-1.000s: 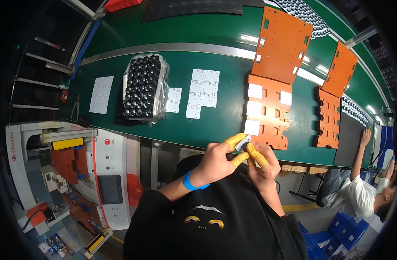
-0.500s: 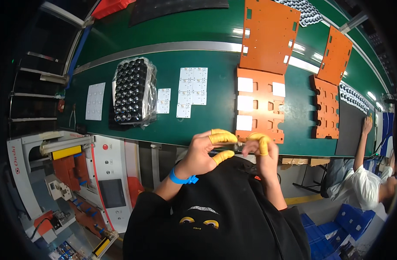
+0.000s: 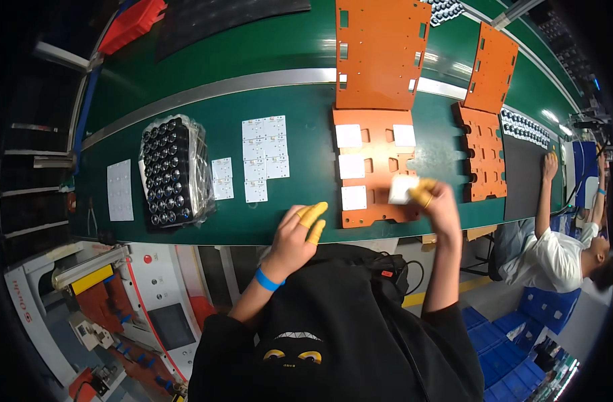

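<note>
My right hand point(image 3: 442, 206), with yellow finger cots, pinches a small white square board point(image 3: 401, 189) over the lower right of the orange fixture point(image 3: 377, 122). Whether the board touches the fixture I cannot tell. Three white squares point(image 3: 352, 166) sit down the fixture's left side and another at its upper right. The fixture's orange lid point(image 3: 380, 57) is swung up behind it. My left hand point(image 3: 292, 240), also in yellow finger cots, is over the bench's front edge, thumb and finger apart and holding nothing.
On the green bench point(image 3: 306, 151), white board panels point(image 3: 265, 147) lie left of the fixture, beside a plastic-wrapped block of black round parts point(image 3: 164, 171). A second orange fixture point(image 3: 486, 154) stands to the right, near another person point(image 3: 551, 254). A machine point(image 3: 166, 295) stands lower left.
My hands, close together before, have moved apart. The right one has gone up and right over the fixture with the board; the left has shifted slightly left, holding nothing.
</note>
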### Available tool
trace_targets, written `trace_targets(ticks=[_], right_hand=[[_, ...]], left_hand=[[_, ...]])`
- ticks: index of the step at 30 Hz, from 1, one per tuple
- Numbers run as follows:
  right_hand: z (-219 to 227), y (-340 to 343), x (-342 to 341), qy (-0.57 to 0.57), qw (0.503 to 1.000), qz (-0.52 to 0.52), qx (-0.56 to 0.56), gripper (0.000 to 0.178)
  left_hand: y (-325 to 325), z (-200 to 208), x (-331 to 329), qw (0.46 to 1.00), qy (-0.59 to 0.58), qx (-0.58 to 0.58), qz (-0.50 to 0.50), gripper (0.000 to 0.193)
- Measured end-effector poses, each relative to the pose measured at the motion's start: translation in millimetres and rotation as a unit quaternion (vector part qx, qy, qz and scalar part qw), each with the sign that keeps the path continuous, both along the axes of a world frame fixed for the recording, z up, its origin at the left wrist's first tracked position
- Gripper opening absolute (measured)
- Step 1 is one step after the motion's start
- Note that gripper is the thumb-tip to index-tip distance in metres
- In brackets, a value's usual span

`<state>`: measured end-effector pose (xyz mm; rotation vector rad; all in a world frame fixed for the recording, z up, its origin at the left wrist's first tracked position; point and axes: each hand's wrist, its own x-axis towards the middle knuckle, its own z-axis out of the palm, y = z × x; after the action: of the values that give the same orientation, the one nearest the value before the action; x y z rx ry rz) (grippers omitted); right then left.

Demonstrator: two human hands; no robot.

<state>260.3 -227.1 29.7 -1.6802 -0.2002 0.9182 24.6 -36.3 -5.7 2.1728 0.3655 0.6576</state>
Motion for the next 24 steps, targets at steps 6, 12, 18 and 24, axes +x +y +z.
trace_targets(ticks=[6, 12, 18, 24], right_hand=[[-19, 7, 75, -0.079, 0.977, 0.065, -0.188, 0.018], [-24, 22, 59, -0.067, 0.980, 0.053, -0.182, 0.024], [-41, 18, 46, -0.100, 0.985, -0.020, -0.140, 0.022], [-13, 7, 30, -0.172, 0.972, -0.057, -0.151, 0.026]], left_hand=[[3, -36, -2, 0.999, 0.029, 0.035, 0.014, 0.025], [5, -42, -3, 0.999, 0.004, 0.031, 0.033, 0.024], [4, -45, -8, 0.999, -0.013, 0.011, 0.032, 0.024], [15, -24, -40, 0.946, 0.165, 0.192, 0.202, 0.043]])
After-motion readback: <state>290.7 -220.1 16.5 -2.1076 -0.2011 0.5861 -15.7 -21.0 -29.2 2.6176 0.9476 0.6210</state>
